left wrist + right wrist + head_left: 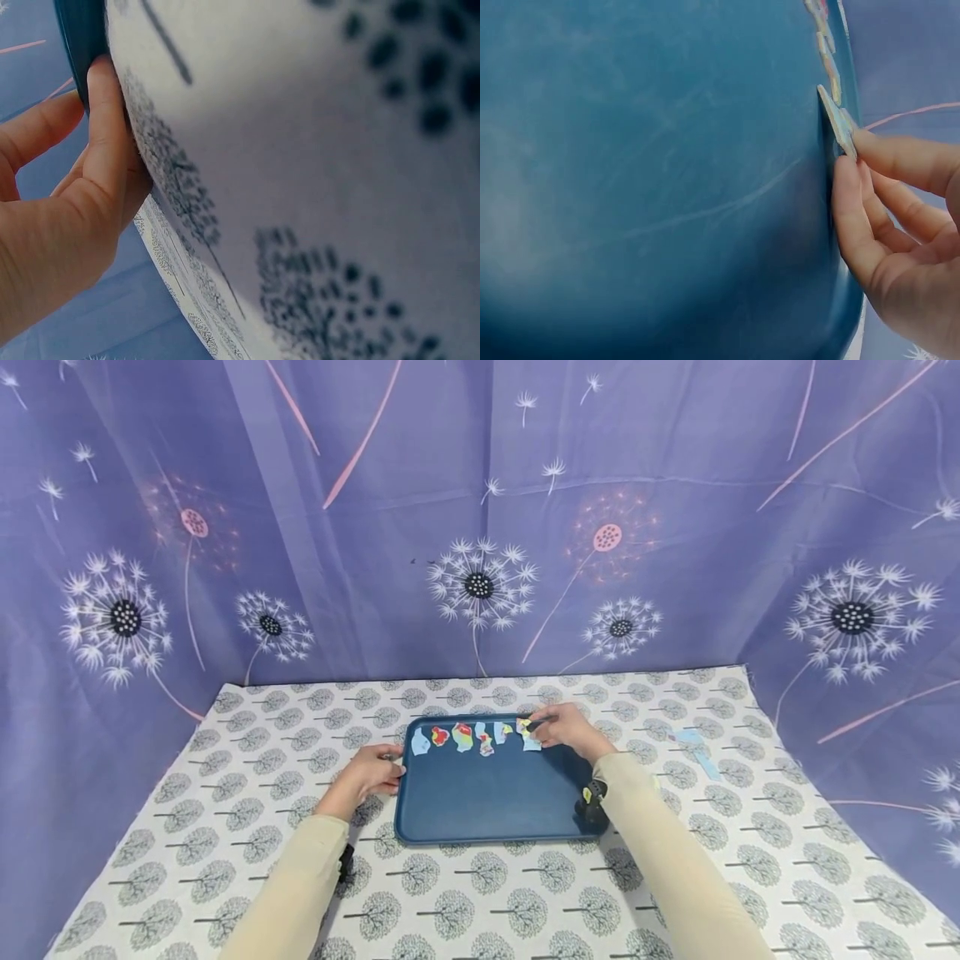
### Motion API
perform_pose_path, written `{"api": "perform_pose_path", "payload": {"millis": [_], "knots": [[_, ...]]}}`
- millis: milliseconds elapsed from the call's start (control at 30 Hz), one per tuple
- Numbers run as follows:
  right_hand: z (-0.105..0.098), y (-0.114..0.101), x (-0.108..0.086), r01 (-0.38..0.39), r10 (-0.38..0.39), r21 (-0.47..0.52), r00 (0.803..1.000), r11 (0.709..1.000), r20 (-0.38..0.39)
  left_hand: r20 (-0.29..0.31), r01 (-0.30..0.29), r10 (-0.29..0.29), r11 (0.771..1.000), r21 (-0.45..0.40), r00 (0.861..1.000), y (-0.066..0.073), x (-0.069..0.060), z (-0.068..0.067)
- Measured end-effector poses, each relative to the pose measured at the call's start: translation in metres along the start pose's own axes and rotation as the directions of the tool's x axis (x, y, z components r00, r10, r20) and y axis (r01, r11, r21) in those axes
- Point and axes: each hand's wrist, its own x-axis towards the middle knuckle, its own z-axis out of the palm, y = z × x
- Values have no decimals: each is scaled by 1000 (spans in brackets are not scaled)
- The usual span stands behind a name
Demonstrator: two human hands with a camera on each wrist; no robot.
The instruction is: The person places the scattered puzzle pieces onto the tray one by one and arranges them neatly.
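Two bare hands are framing a dark blue tray [487, 797], which is lying between them on a tree-print cloth [487, 893]. The left hand [367, 772] is gripping the tray's rim just beside it, thumb and fingers bending close together about the edge. The right hand [562, 727], reaching over the tray's far corner on its own side, is pinching a small, irregular printed piece [532, 744] between thumb and fingertips, its other fingers curving loosely; the piece is tilting there, and whether it is touching the tray is hard to tell. Five more cut pieces are lying in a row along the far rim between the hands: a light blue piece [420, 742] is resting nearest the left hand, a red-and-yellow piece [440, 737] is following, and three multicoloured pieces [462, 738] are stretching toward the right hand. Beyond the right hand, on its outer side, a light blue strip [706, 764] is lying on the cloth. A purple dandelion-print curtain [375, 552] is hanging beyond both hands.
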Motion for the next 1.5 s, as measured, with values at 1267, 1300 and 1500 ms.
{"api": "perform_pose_path", "payload": {"millis": [1267,1300,1500], "knots": [[-40,7,-28,138,-142,-58,987,989,-71,12,-3,3,1000,19,1000,3,1,2],[-44,7,-31,130,-134,-54,988,990,-74,9,-1,1,1000,17,1000,2,1,2],[-70,20,-48,56,-62,-68,994,996,-89,5,-7,7,1000,10,1000,0,0,0]]}}
